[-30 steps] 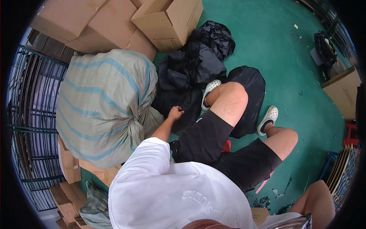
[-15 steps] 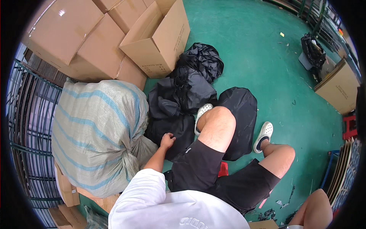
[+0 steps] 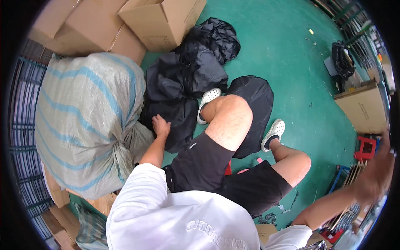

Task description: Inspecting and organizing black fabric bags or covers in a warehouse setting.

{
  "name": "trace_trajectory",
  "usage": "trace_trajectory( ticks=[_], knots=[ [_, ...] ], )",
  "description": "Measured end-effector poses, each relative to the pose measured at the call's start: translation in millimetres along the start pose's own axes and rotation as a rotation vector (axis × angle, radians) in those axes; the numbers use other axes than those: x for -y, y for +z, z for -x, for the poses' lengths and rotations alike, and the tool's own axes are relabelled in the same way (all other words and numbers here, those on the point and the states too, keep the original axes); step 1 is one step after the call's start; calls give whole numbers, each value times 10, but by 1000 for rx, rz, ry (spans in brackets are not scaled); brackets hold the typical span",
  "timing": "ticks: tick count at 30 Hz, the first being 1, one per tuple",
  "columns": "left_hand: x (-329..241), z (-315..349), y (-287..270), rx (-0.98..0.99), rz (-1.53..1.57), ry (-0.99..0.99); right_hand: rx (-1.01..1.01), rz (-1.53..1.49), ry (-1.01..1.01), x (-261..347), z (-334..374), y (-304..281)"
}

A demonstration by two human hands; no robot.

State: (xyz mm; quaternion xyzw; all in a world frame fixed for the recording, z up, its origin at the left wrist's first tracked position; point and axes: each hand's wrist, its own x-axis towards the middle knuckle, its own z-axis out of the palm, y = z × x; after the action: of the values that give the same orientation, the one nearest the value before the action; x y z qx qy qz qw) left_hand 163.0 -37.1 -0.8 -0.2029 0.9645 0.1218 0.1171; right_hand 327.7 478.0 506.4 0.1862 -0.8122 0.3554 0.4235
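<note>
My left hand (image 3: 161,125) reaches down and forward, its fingers curled into a crumpled black bag (image 3: 175,121) that lies on the floor against my left knee. More black bags (image 3: 212,41) are heaped behind it, and another one (image 3: 254,96) lies under my legs. My right hand (image 3: 375,171) is stretched out to the far right, blurred by motion, fingers spread with nothing visible in it. It hovers over a stack of flat cardboard sheets (image 3: 352,196). I sit with both knees bent, in black shorts and white clogs.
A big woven sack (image 3: 83,121) with blue stripes stands at my left against a wire rack (image 3: 21,125). Cardboard boxes (image 3: 162,21) are stacked at the back, with another box (image 3: 364,108) and a red stool (image 3: 366,148) at right. The floor (image 3: 283,41) is green.
My right arm has swung out to the far right and its hand has come into view. My left hand stays on the black bag. The view has shifted slightly.
</note>
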Motion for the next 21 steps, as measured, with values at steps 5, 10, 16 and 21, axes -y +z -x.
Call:
trace_trajectory(
  ticks=[5,10,16,21],
  knots=[
    [152,-111,42,-126,61,-34,187,-26,633,-1283,1024,769],
    [226,-192,10,-16,182,-155,210,-277,945,-1564,1778,1390],
    [414,-400,151,-16,861,-203,866,9,962,-1502,1918,1544],
    [44,-212,48,39,1294,-234,938,107,1003,-1550,1993,1444]
  ],
)
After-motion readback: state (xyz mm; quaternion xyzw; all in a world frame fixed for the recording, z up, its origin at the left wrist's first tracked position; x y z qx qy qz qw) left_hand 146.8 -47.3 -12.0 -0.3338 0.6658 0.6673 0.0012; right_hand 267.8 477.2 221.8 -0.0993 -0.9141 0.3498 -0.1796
